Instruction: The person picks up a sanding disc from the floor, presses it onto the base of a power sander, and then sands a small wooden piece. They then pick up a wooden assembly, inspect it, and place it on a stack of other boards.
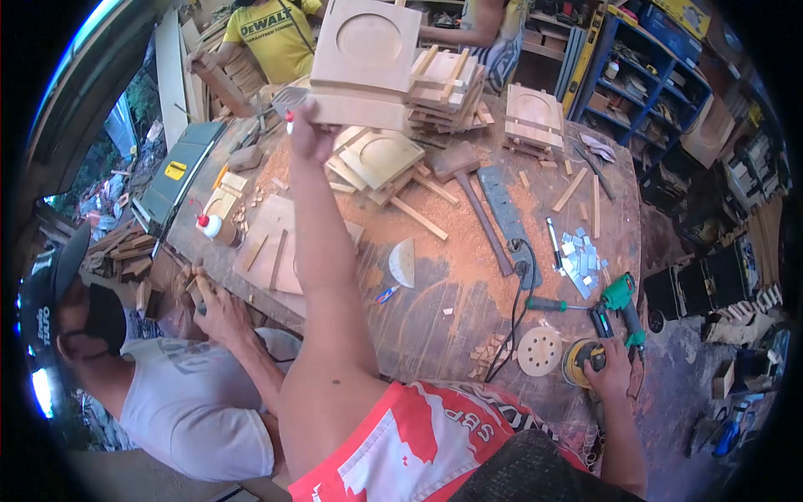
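My left hand [311, 138] is raised at the end of my outstretched arm. It grips the lower left corner of a pale square wooden board with a round recess [369, 40]. Low on the right, my right hand [611, 370] is closed over a yellow and black orbital sander [577, 363], which rests on the workbench [435, 335]. Beside the sander lies a round sanding disc with holes [540, 350]. Under the raised board, similar recessed boards [378, 159] are stacked on the bench among wooden strips.
Sawdust surrounds a wooden mallet [477, 201] and a power strip [506, 209]. A green drill [621, 293] and screwdriver [548, 304] lie right. Nearby are metal pieces [581, 263] and a glue bottle [213, 226]. A co-worker [192, 402] sits left; another [272, 38] stands opposite.
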`<state>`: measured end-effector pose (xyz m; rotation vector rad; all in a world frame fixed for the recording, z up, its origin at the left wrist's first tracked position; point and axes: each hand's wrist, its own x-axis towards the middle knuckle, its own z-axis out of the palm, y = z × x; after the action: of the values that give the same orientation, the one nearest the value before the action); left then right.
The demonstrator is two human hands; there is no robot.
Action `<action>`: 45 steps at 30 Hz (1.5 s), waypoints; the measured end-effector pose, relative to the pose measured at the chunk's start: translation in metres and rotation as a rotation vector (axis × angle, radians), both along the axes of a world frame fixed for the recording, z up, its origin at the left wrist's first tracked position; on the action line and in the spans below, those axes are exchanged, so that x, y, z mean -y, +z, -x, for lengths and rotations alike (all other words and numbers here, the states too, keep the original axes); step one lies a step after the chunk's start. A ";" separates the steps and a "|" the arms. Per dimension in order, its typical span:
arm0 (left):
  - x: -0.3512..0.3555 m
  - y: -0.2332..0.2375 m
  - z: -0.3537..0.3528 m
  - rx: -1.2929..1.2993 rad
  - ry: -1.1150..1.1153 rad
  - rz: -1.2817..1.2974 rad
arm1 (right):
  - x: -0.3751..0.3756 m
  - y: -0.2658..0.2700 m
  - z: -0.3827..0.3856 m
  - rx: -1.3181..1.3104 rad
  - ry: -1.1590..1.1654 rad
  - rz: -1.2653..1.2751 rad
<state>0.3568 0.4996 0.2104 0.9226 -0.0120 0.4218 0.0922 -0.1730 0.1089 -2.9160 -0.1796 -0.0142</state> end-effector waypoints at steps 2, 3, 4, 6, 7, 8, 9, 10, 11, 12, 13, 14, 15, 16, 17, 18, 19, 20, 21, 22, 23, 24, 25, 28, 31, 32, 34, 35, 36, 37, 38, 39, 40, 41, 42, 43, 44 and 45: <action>0.039 -0.034 0.033 0.074 -0.041 0.176 | 0.001 -0.001 0.001 0.020 -0.001 0.002; 0.069 -0.044 0.052 0.048 -0.011 0.271 | 0.002 -0.002 0.003 0.012 0.007 0.008; 0.092 -0.060 0.072 0.073 -0.010 0.294 | 0.003 -0.003 0.003 0.025 0.014 0.002; 0.135 -0.095 0.107 0.064 -0.177 0.428 | 0.003 -0.002 0.002 0.032 0.028 0.001; 0.151 -0.112 0.128 0.078 -0.241 0.462 | 0.004 -0.002 0.002 0.033 0.045 -0.001; 0.178 -0.113 0.149 -0.062 -0.126 0.527 | 0.005 -0.003 0.003 0.046 0.048 -0.015; 0.200 -0.114 0.173 -0.099 -0.146 0.560 | 0.006 -0.003 0.005 0.058 0.050 -0.031; 0.216 -0.116 0.195 -0.134 -0.168 0.591 | 0.007 -0.004 0.005 0.060 0.064 -0.037; 0.222 -0.129 0.214 -0.129 -0.154 0.587 | 0.007 -0.003 0.006 0.043 0.052 -0.030; 0.225 -0.155 0.228 -0.109 -0.256 0.575 | 0.008 -0.003 0.006 0.029 0.039 -0.022; 0.228 -0.176 0.241 -0.091 -0.359 0.561 | 0.008 -0.001 0.006 0.031 0.050 -0.026; 0.233 -0.193 0.256 -0.088 -0.349 0.560 | 0.008 0.001 0.008 0.020 0.060 -0.045; 0.239 -0.203 0.271 -0.055 -0.394 0.581 | 0.009 0.003 0.008 0.008 0.067 -0.062; 0.244 -0.214 0.283 -0.025 -0.442 0.603 | 0.011 0.003 0.008 0.004 0.073 -0.064; 0.253 -0.211 0.293 -0.030 -0.437 0.603 | 0.012 0.001 0.008 0.014 0.089 -0.053; 0.263 -0.203 0.303 -0.080 -0.362 0.605 | 0.015 -0.002 0.007 0.020 0.103 -0.042; 0.272 -0.198 0.313 -0.133 -0.289 0.608 | 0.018 -0.007 0.005 0.010 0.102 -0.042; 0.278 -0.196 0.320 -0.148 -0.286 0.612 | 0.021 -0.012 0.004 0.090 0.157 -0.004; 0.281 -0.195 0.322 -0.142 -0.270 0.612 | 0.025 -0.015 0.004 0.168 0.213 0.037; 0.283 -0.194 0.324 -0.139 -0.254 0.613 | 0.026 -0.015 0.003 0.146 0.212 0.045; 0.288 -0.190 0.327 -0.160 -0.252 0.629 | 0.025 -0.014 0.004 0.136 0.205 0.040; 0.293 -0.183 0.328 -0.163 -0.214 0.595 | 0.025 -0.013 0.005 0.126 0.198 0.038; 0.297 -0.181 0.330 -0.167 -0.176 0.560 | 0.027 -0.012 0.008 0.102 0.198 0.052; 0.302 -0.185 0.332 -0.080 -0.165 0.508 | 0.028 -0.011 0.005 0.036 0.208 -0.024; 0.305 -0.182 0.339 -0.052 -0.218 0.484 | 0.031 -0.015 0.002 0.078 0.250 -0.021; 0.310 -0.174 0.342 -0.058 -0.215 0.474 | 0.032 -0.014 0.000 0.061 0.248 -0.015; 0.311 -0.175 0.348 -0.059 -0.230 0.468 | 0.036 -0.014 -0.001 0.035 0.253 -0.009; 0.310 -0.174 0.351 -0.055 -0.252 0.457 | 0.038 -0.012 -0.002 0.009 0.235 0.006; 0.309 -0.172 0.355 -0.058 -0.244 0.455 | 0.038 -0.011 -0.005 -0.014 0.219 0.020; 0.309 -0.171 0.360 -0.113 -0.191 0.411 | 0.038 -0.009 -0.008 -0.019 0.226 0.018; 0.309 -0.171 0.365 -0.168 -0.140 0.369 | 0.038 -0.006 -0.012 -0.020 0.197 0.025; 0.306 -0.180 0.374 -0.180 -0.139 0.376 | 0.039 -0.008 -0.013 -0.031 0.160 0.038; 0.297 -0.190 0.382 -0.205 -0.143 0.362 | 0.039 -0.014 -0.017 0.000 0.166 0.053; 0.291 -0.196 0.388 -0.233 -0.155 0.348 | 0.035 -0.012 -0.023 -0.010 0.146 0.058; 0.291 -0.193 0.392 -0.254 -0.170 0.348 | 0.030 -0.007 -0.028 -0.041 0.138 0.066; 0.296 -0.183 0.397 -0.308 -0.143 0.329 | 0.027 -0.005 -0.030 -0.079 0.127 0.080; 0.292 -0.191 0.401 -0.289 -0.179 0.353 | 0.028 -0.003 -0.032 -0.078 0.144 0.092; 0.287 -0.199 0.402 -0.269 -0.216 0.378 | 0.028 -0.004 -0.033 -0.076 0.160 0.103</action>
<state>-0.0454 0.2121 0.0112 0.5898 0.2060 0.0901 0.1248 -0.2005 0.1053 -2.9889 -0.4125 0.1348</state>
